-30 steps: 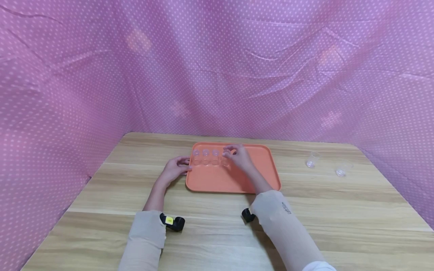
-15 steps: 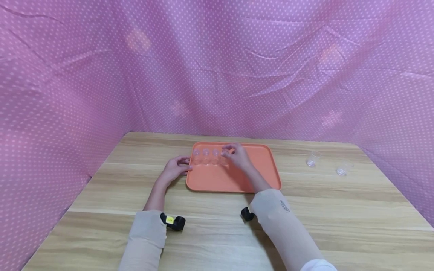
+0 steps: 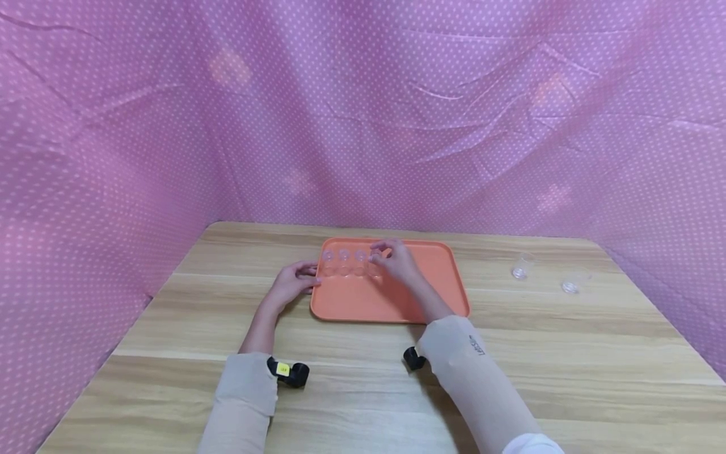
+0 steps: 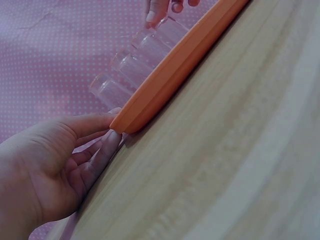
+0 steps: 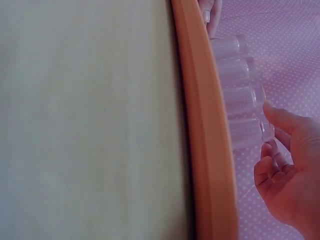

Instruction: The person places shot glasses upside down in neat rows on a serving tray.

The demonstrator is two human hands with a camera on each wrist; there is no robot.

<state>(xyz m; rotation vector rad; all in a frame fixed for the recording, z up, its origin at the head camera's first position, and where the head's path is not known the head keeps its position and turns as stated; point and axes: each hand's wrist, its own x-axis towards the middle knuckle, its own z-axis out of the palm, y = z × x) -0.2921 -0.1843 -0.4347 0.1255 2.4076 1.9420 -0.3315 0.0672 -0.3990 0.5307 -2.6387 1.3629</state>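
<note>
An orange tray [image 3: 351, 302] lies on the table, and my left hand [image 3: 290, 285] pinches its left edge, thumb above and fingers below in the left wrist view. Several clear small cups [image 4: 131, 67] stand side by side in a row along the tray's left part. At the right end of that row, my right hand [image 3: 400, 261] holds one clear cup [image 5: 244, 133] by its upper end between thumb and fingers. The cup's lower end seems to touch the tray. Fingers partly cover this cup in the head view.
Two more clear cups, a nearer one [image 3: 520, 267] and one farther right [image 3: 571, 285], stand on the wooden table [image 3: 351, 403] right of the tray. A pink dotted cloth [image 3: 363, 126] hangs behind and at the sides.
My right hand has shifted slightly left with the cup, closer to its neighbour in the row. The left hand and the tray stay in place.
</note>
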